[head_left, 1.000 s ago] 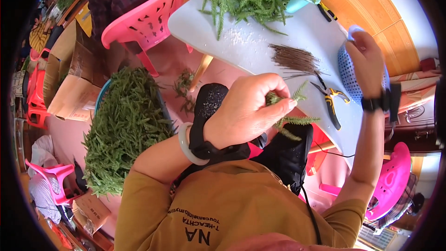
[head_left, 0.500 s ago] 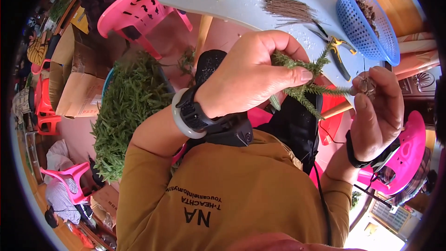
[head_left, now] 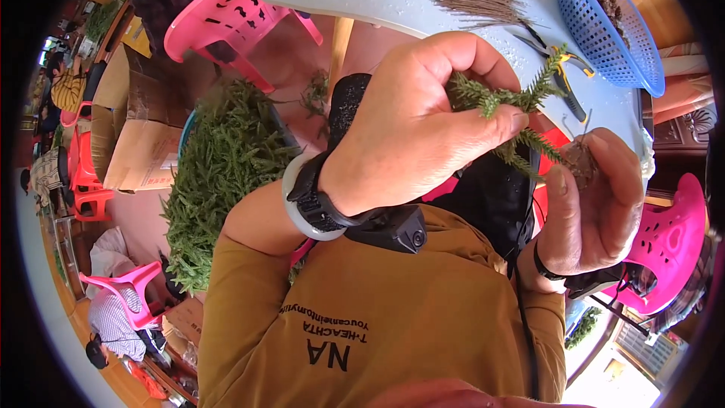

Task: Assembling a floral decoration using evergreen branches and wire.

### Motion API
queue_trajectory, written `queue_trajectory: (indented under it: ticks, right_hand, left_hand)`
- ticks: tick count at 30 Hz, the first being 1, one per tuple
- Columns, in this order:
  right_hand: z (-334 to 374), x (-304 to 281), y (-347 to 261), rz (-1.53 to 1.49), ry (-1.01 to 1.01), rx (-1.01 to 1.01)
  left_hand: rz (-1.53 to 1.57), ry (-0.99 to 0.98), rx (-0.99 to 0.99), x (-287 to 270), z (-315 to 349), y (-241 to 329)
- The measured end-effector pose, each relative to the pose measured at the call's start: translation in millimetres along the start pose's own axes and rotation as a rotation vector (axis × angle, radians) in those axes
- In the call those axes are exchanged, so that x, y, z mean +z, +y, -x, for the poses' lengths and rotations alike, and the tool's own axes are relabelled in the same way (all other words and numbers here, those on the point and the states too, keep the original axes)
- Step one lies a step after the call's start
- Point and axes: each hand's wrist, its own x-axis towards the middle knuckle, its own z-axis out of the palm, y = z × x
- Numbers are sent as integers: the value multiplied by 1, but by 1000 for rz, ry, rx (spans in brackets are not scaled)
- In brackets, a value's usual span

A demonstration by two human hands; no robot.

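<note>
My left hand (head_left: 423, 121) is closed round a green pine sprig (head_left: 540, 94), pinching it between thumb and curled fingers. Its short needled branches fan out past the thumb. To the right, my right hand (head_left: 596, 219) holds a small brown pine cone (head_left: 580, 165) between thumb and fingers, palm turned up. A thin wire seems to stick up from the cone. One sprig tip reaches close to the cone; whether they touch I cannot tell. The sprig's lower end is hidden behind my left hand.
On the pale table (head_left: 362, 4) lie a bundle of brown wires (head_left: 479, 4) and yellow-black pliers (head_left: 570, 87). A blue basket (head_left: 604, 38) with brown cones stands far right. Heaped greenery (head_left: 226, 181) fills a tub at left, near a cardboard box (head_left: 140, 151) and a pink chair (head_left: 219, 19).
My right hand has moved left and lower with the cone, closer to the sprig. My left hand has shifted slightly right, still gripping the sprig. The whole view has shifted a little.
</note>
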Motion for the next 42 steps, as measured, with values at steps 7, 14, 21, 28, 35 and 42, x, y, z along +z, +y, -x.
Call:
queue_trajectory:
  ticks: [7,14,21,28,35,42]
  right_hand:
    - [-2,11,6,26,-83,-77]
    - [-4,15,17,72,-43,-141]
    - [-4,5,11,218,34,-201]
    - [-3,7,6,176,-89,-94]
    - [-5,8,14,257,-150,-131]
    - [-5,8,16,382,-175,-227]
  left_hand:
    - [52,67,64,1,-3,-2]
    - [150,49,-45,-2,-3,3]
    - [19,37,-24,-5,-4,0]
    - [-303,38,169,-4,-3,-4]
    - [-214,168,190,1,-5,-9]
    - [-220,172,374,2,-7,-22]
